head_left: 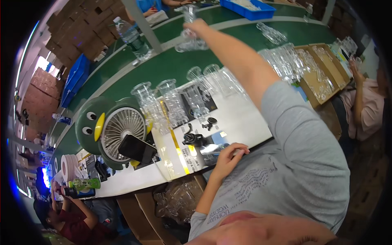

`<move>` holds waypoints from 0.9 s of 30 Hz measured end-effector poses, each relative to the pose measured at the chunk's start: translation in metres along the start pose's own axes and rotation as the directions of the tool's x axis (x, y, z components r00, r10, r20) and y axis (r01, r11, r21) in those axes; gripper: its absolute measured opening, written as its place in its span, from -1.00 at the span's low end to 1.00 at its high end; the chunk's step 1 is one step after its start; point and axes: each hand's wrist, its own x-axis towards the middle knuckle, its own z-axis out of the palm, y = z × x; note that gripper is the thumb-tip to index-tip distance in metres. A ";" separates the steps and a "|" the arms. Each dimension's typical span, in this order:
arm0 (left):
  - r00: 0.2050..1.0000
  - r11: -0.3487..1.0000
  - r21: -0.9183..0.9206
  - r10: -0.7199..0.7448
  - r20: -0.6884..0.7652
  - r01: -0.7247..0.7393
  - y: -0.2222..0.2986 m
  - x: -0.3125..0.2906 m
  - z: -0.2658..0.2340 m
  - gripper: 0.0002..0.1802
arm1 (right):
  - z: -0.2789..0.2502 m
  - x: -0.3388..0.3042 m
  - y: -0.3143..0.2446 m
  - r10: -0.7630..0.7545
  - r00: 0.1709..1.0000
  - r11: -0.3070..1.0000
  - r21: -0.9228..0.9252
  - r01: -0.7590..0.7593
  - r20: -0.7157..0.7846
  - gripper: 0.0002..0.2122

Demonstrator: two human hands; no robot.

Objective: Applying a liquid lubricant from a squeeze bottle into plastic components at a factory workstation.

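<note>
Cardboard box (143,206) below the table (126,179) holds clear, seemingly plastic pieces (179,200).

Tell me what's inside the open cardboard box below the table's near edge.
Clear plastic pieces lie heaped inside the cardboard box. The heap covers the bottom, and the white table hides the far part; neither can be seen.

White table (141,178) with clear vessels (173,107), maybe plastic, green fan (116,127), small black parts (194,139)
</note>
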 end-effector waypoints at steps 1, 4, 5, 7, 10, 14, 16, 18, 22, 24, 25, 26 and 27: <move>0.999 1.000 0.005 0.009 0.039 -0.009 0.003 0.005 0.004 -0.84 | -0.030 0.023 -0.008 -0.045 0.992 0.992 0.119 0.031 0.121 -0.72; 0.998 1.000 0.027 0.002 -0.070 0.000 -0.004 -0.002 -0.007 -0.84 | -0.011 -0.002 -0.086 -0.164 0.975 0.801 -0.557 0.220 0.149 -0.60; 0.994 0.999 0.045 0.025 -0.104 -0.021 -0.006 -0.006 -0.009 -0.83 | -0.013 -0.036 -0.113 -0.273 0.932 0.777 -0.517 0.360 0.239 -0.63; 0.998 0.998 0.069 0.014 -0.062 -0.010 -0.004 -0.001 -0.004 -0.82 | -0.069 -0.087 -0.156 -0.425 0.810 0.626 -0.515 0.585 0.405 -0.64; 0.996 0.994 0.065 0.087 -0.035 -0.085 -0.002 0.009 -0.002 -0.70 | -0.124 -0.206 -0.214 -0.289 0.900 0.642 -0.632 0.434 0.325 -0.66; 0.990 0.986 -0.102 0.122 -0.077 -0.129 0.012 0.025 0.016 -0.31 | -0.185 -0.288 -0.191 -0.359 0.811 0.875 -0.136 0.465 0.462 -0.56; 0.971 0.971 -0.100 0.204 -0.123 -0.216 0.027 0.041 0.030 -0.25 | -0.197 -0.318 -0.158 -0.350 0.892 0.937 0.088 0.339 0.285 -0.62; 0.928 0.931 -0.082 0.341 -0.147 -0.355 0.016 0.044 0.027 -0.07 | -0.221 -0.343 -0.130 -0.155 0.882 0.981 0.176 0.084 0.445 -0.60; 0.906 0.853 -0.387 0.203 -0.372 -0.350 0.038 0.049 0.049 0.03 | -0.225 -0.391 -0.070 0.186 0.805 0.789 0.403 -0.464 0.563 -0.64; 0.814 0.817 -0.042 0.577 0.062 -0.576 0.033 0.048 0.035 -0.15 | -0.215 -0.404 -0.040 0.260 0.754 0.629 0.487 -0.606 0.603 -0.63; 0.754 0.759 -0.009 0.648 0.108 -0.651 0.041 0.048 0.041 -0.33 | -0.209 -0.406 -0.030 0.281 0.723 0.553 0.509 -0.659 0.631 -0.63; 0.754 0.751 0.068 0.650 0.093 -0.656 0.046 0.044 0.040 -0.30 | -0.204 -0.405 -0.024 0.301 0.706 0.536 0.499 -0.681 0.641 -0.63; 0.749 0.716 0.220 0.639 0.174 -0.662 0.043 0.033 0.025 -0.23 | -0.196 -0.406 -0.021 0.251 0.700 0.543 0.501 -0.674 0.669 -0.62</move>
